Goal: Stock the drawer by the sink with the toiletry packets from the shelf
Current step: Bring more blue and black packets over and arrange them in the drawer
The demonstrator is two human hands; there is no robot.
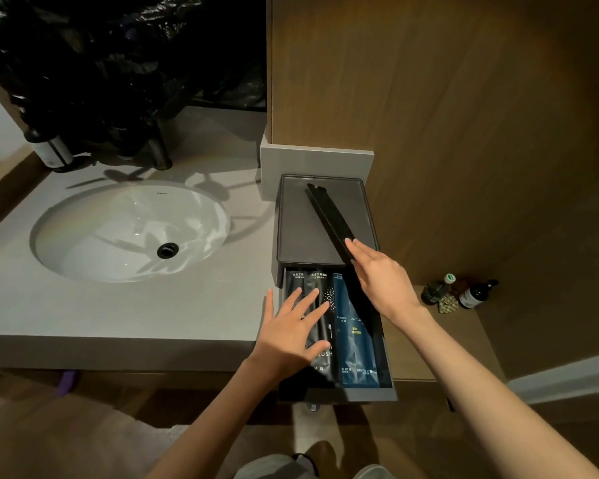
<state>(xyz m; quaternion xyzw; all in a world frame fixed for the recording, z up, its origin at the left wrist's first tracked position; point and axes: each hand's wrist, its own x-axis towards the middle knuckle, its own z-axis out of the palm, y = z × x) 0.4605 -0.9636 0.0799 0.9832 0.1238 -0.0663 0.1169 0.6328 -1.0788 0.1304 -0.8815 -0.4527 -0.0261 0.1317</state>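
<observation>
**Black packets under both hands, drawer pulled out**

Left hand (291,331): fingers straight and spread, palm down, lying flat on the black foil toiletry packets (322,299) in the left half of the open grey drawer (353,395). Nothing gripped.

Right hand (384,281): fingers straight and close together, laid along the near part of a long narrow black packet (329,216). Thumb not visible, so cannot tell whether it pinches from below. This packet lies diagonally. Its far end rests on the flat top of the dark grey box (301,229) above the drawer, and its near part passes under the hand over the drawer's right side.

Drawer contents: black packets on the left, side by side and lengthwise. Blue foil dental-kit packets (357,350) lie just beside them on the right. A dark strip runs along the right wall; cannot tell what it is.

Surroundings: the box stands at the right end of the pale grey stone bench (118,312), against a brown wooden wall panel (464,115). A white oval sink (128,229) with a black drain (167,250) is set into the bench to the left. Crumpled black plastic (101,63) is behind the sink. To the right, on a low wooden shelf (464,326), a green bottle (438,288) and a dark pump bottle (478,293) stand near each other.
</observation>
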